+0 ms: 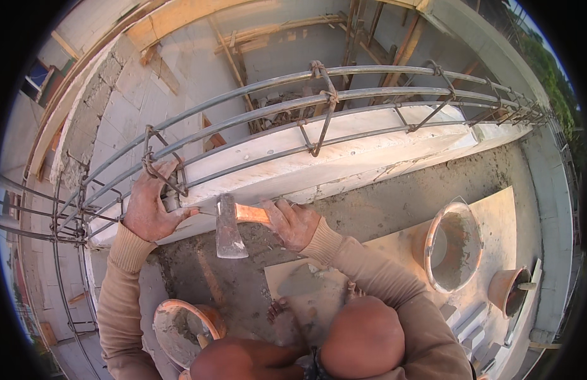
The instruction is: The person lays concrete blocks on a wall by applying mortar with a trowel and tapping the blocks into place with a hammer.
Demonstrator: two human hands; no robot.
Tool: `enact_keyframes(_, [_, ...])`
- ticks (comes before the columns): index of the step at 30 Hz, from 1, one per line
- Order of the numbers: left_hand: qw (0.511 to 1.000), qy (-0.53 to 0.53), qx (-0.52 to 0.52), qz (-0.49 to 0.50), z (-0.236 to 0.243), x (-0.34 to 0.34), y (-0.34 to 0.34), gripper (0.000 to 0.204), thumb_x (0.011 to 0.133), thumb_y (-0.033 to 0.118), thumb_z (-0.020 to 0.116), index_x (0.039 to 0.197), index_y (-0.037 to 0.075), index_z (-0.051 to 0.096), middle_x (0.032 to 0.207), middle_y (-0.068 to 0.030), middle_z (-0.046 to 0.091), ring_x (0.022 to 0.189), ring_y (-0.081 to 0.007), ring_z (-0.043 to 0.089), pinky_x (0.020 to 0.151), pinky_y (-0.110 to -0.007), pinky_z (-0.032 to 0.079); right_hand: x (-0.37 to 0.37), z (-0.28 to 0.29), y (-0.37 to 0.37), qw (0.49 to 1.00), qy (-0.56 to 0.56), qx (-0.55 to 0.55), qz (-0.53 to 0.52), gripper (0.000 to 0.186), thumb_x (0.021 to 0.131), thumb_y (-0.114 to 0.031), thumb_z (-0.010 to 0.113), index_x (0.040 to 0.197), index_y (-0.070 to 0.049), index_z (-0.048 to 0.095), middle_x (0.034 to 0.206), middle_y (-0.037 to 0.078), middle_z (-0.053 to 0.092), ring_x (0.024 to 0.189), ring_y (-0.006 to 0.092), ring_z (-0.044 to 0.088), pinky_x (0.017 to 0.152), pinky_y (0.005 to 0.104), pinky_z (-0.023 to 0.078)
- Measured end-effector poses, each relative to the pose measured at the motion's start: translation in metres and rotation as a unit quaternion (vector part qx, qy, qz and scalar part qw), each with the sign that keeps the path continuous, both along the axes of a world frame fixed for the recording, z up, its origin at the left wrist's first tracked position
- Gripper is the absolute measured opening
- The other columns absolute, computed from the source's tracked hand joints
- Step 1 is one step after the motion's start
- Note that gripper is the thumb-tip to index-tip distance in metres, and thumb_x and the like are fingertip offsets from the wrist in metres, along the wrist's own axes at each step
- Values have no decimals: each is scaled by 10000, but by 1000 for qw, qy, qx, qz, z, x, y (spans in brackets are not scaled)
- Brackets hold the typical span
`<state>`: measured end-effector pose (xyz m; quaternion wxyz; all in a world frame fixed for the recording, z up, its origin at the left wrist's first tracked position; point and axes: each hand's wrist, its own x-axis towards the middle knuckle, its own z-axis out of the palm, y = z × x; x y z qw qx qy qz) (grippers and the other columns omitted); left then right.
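Wall: grey block wall (pixel 179 82) behind the work, with timber props (pixel 242 38) leaning against it at the top.
Cage: a long rebar cage (pixel 344 95) of curved bars runs from the left edge to the upper right, tied with stirrups (pixel 322 120); it lies along and above the board.
Board: a pale formwork board (pixel 344 158) under the cage, set on edge along the slab's rim.
Slab: rough grey concrete (pixel 395 209) between the board and the person's knees.
Panel: a flat tan panel (pixel 496 215) lies on the slab at right, smeared with mortar near the knees.
Buckets: an orange bucket (pixel 474 250) with grey mortar stands on the panel; a smaller one (pixel 505 288) sits just beside it to the right; a third (pixel 163 316) sits by the left knee, dirty with mortar.
Knees: two bare knees (pixel 363 339) at the lower edge.
Left hand: left hand (pixel 147 202) is on the cage near its left end, fingers curled round a bar where a stirrup crosses, thumb pointing toward the hammer.
Right hand: right hand (pixel 293 221) is wrapped tight on the hammer's orange handle, fingers closed over it.
Hammer: hammer (pixel 229 228) is between the two hands, in front of the board's lower edge; handle level, steel head hanging down over the slab, its top close to the left thumb.
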<state>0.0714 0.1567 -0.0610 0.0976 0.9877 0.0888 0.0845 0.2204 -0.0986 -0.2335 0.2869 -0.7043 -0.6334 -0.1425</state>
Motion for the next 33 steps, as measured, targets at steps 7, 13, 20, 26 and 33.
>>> enact_keyframes(7, [999, -14, 33, 12, -9, 0, -10, 913, 603, 204, 915, 1394, 2, 507, 1366, -198, 593, 1274, -407, 535, 1082, -462, 417, -3, -15, -41, 983, 141, 118, 10, 456, 955, -222, 643, 1281, 46, 470, 920, 182, 598, 663, 314, 644, 541, 400, 535])
enact_keyframes(13, [941, -207, 267, 18, -30, -41, -63, 825, 713, 221, 888, 1406, -3, 499, 1349, -206, 559, 1288, -397, 495, 1069, -526, 400, 9, -33, -93, 934, 246, 215, -144, 380, 1003, -230, 574, 1243, 49, 477, 956, 231, 625, 712, 396, 645, 605, 447, 538])
enact_keyframes(20, [964, -118, -239, 1, -8, 89, -137, 996, 792, 409, 847, 1513, -42, 327, 1555, -241, 355, 1463, -420, 305, 1203, -522, 269, 13, -46, -131, 891, 302, 193, -278, 395, 963, -194, 614, 1259, 27, 474, 998, 236, 654, 743, 434, 670, 629, 492, 546])
enact_keyframes(26, [580, -326, -739, -108, 0, 148, -153, 1192, 819, 737, 645, 1507, -133, 209, 1598, -318, 199, 1521, -401, 167, 1250, -518, 113, 10, -44, -145, 887, 355, 177, -234, 426, 942, -218, 641, 1253, 27, 483, 966, 233, 654, 697, 415, 672, 586, 475, 547])
enact_keyframes(33, [553, -506, -660, 60, 20, 186, -176, 1150, 932, 763, 384, 1513, -167, 37, 1471, -407, 349, 1457, -415, 311, 1227, -517, 182, 22, -61, -139, 906, 337, 189, -175, 406, 965, -264, 625, 1212, 30, 493, 896, 200, 634, 638, 369, 662, 500, 432, 535])
